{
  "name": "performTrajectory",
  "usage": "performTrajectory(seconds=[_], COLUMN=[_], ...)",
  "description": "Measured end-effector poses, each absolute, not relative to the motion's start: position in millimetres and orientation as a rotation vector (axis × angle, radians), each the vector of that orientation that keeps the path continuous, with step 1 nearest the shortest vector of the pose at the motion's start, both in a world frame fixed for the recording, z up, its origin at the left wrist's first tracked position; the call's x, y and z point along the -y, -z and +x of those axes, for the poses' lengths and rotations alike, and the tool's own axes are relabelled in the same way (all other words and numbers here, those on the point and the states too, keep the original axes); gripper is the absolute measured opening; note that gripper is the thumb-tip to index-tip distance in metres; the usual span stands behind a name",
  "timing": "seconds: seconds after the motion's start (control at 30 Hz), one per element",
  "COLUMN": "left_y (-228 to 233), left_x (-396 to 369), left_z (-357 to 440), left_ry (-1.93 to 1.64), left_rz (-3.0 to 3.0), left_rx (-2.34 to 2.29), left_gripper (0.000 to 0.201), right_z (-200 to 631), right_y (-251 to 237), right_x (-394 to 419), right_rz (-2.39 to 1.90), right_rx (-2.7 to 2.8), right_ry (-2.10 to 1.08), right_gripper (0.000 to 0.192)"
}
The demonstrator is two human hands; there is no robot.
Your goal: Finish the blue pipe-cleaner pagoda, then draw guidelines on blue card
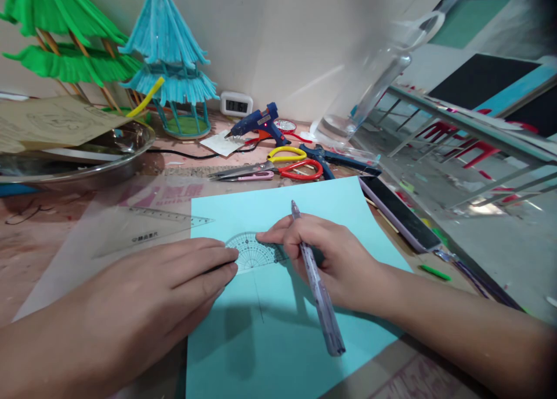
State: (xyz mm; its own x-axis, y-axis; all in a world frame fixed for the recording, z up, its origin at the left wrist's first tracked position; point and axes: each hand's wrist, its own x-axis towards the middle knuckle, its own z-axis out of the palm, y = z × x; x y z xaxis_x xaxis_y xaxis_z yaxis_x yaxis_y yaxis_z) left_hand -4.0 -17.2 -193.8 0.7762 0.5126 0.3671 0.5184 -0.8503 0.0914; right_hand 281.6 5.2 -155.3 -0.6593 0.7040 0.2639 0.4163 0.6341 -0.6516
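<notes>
A sheet of light blue paper (296,341) lies before me with a thin drawn line on it. On the paper rests a clear protractor (251,254), its straight edge toward me. My left hand (174,289) has its fingertips on the protractor's left end, steadying it; its thumb is hidden. My right hand (331,254) holds a purple patterned pen (319,300) between its fingers, with the pen's tip end pointing away from me. A finger of that same hand reaches to the protractor's right side. Left of the paper lies a clear set square (150,231).
Behind the paper lie scissors (300,168), pliers (324,158) and a blue glue gun (261,123). A small clock (236,104), a blue pagoda-like model (167,57) and a green one (69,16) stand farther back. A metal basin (143,141) is left, a phone (400,213) right.
</notes>
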Motion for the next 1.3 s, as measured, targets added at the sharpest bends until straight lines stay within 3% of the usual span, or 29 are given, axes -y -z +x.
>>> performTrajectory(seconds=[0.47,0.93,1.17,1.3], left_y=[195.9,177.5,180.3,187.3], left_x=[17.5,19.7,25.2,29.4], left_z=[-5.0,7.1,5.7,-0.9], left_ry=[0.605,0.575,0.451,0.375], left_rz=[-2.947,-2.930,-2.893,-2.886], left_rx=[0.868,0.849,0.821,0.832], left_gripper=[0.041,0.027,0.030,0.043], right_z=[280.8,281.4,282.1,283.0], right_y=[153.0,153.8,154.0,155.4], right_x=[-5.0,-6.2,-6.6,-6.1], right_rz=[-0.882,-0.871,-0.856,-0.845], right_rx=[2.369,2.393,2.405,2.412], right_ry=[-0.749,-0.719,-0.716,-0.696], right_gripper=[0.027,0.025,0.024,0.025])
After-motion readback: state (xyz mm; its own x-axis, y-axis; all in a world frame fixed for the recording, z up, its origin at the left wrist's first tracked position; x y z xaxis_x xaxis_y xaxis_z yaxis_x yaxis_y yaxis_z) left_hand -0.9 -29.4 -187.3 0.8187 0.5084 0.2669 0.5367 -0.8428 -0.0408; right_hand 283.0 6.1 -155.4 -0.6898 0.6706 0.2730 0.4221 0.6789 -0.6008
